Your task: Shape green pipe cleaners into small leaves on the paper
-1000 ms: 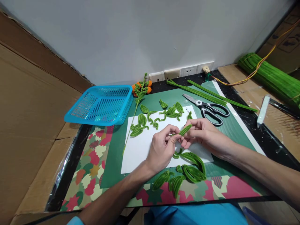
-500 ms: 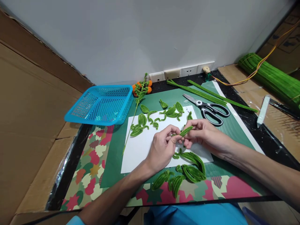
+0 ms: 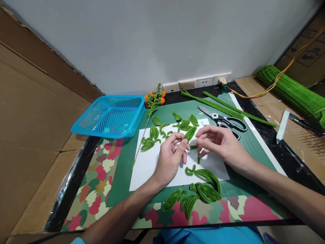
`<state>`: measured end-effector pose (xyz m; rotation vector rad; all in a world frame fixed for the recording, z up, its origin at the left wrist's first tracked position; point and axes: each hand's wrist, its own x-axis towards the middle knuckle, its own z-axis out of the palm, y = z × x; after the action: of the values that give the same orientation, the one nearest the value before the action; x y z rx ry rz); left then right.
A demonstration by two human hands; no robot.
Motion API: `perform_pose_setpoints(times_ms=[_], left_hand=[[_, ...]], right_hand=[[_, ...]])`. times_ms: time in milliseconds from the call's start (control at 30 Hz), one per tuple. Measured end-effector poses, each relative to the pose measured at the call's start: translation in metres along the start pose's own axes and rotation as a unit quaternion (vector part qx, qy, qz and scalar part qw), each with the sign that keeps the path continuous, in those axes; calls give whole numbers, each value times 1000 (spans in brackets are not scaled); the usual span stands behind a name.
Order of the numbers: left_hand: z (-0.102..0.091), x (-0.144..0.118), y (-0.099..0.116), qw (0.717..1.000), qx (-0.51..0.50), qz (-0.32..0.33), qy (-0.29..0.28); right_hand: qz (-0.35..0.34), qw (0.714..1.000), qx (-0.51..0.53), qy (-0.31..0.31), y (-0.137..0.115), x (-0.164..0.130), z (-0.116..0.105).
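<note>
The right hand (image 3: 223, 144) has come away from the fuzzy green leaf (image 3: 190, 134), and the left hand (image 3: 172, 156) has turned it so the tip points more up. The black desk (image 3: 294, 159) holds it all. On it is a big green mat (image 3: 122, 176), with white paper (image 3: 144, 173) on the mat. The blue basket (image 3: 111, 120) with little holes sits at the back left. A tall green stem (image 3: 152, 110) lies over the paper's left edge. The left hand pinches the leaf's low end with its thumb and fingers, up above the paper. The right hand's fingers curl loosely just beside the leaf; I can't tell if they hold the thin green strip (image 3: 198, 158) under them. The scissors (image 3: 221, 118) lie behind the right hand.
</note>
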<state>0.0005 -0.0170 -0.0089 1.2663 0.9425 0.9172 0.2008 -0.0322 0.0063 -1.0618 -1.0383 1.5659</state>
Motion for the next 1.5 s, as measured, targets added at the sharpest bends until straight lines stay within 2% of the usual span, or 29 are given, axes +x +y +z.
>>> perform_pose_setpoints(times_ms=[200, 367, 567, 767, 1067, 1300, 1500], left_hand=[[3, -3, 3, 999, -9, -14, -45], [3, -4, 4, 997, 2, -30, -65], [1, -2, 4, 997, 48, -16, -60], [1, -1, 5, 996, 35, -32, -72], [1, -2, 6, 998, 41, -27, -34], [3, -2, 7, 998, 54, -23, -23], [4, -3, 8, 998, 61, -14, -16]], right_hand=[[-29, 999, -8, -19, 5, -1, 5], [8, 998, 61, -27, 8, 1, 3], [22, 995, 97, -23, 8, 5, 0], [25, 994, 102, -30, 12, 7, 2], [0, 998, 43, -49, 15, 5, 4], [-25, 999, 15, -30, 13, 5, 5], [-13, 1000, 25, -11, 12, 2, 6]])
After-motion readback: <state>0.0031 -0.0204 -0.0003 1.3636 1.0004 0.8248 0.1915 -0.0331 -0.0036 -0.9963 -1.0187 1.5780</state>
